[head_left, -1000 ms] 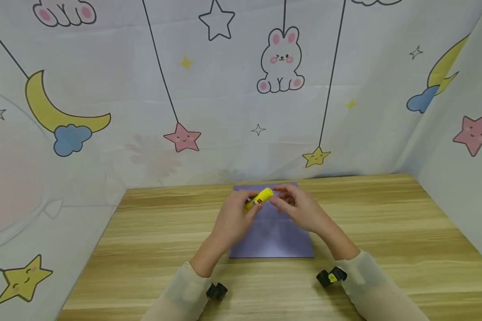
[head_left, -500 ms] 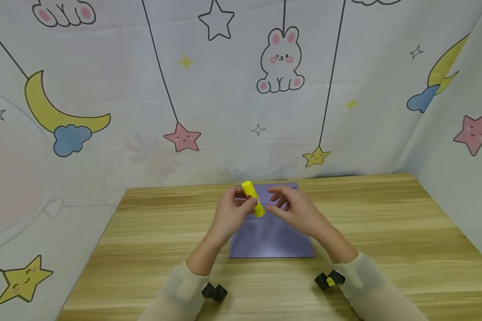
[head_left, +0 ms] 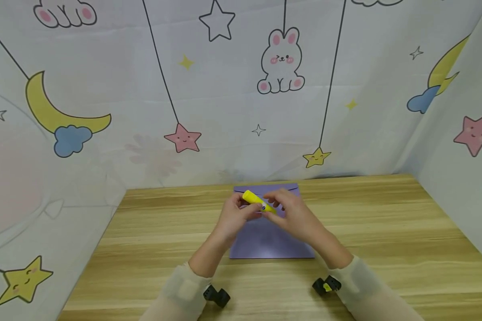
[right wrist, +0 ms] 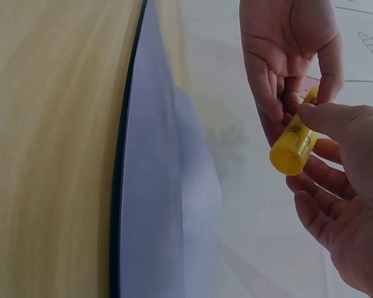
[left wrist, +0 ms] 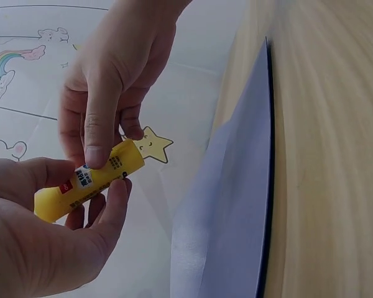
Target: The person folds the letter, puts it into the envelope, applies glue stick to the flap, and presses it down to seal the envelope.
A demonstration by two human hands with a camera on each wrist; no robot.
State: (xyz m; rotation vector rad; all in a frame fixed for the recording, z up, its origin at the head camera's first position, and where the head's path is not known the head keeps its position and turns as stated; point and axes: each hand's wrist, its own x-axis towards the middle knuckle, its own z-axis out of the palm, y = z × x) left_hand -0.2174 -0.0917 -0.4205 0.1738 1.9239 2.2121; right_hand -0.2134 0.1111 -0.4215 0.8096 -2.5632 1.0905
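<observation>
A yellow glue stick (head_left: 252, 199) with a printed label is held between both hands, over a purple envelope (head_left: 272, 240) on the table. My left hand (head_left: 233, 217) pinches it between thumb and fingers, its yellow end pointing up and left in the head view. From the other side my right hand (head_left: 293, 213) takes its lower end, the thumb laid on the label in the left wrist view. The right wrist view shows the flat round end of the glue stick (right wrist: 292, 149) below the right thumb. The other right fingers curl loosely behind it.
The wooden table (head_left: 164, 232) runs out on both sides of the envelope. Behind it hangs a white cloth (head_left: 225, 98) printed with stars, moons and a rabbit. Small black wrist cameras sit by both sleeves (head_left: 184, 287).
The glue stick has been turned in the left hand, first upright, then slanting down to the right. My right hand has moved in from apart and now grips its lower end.
</observation>
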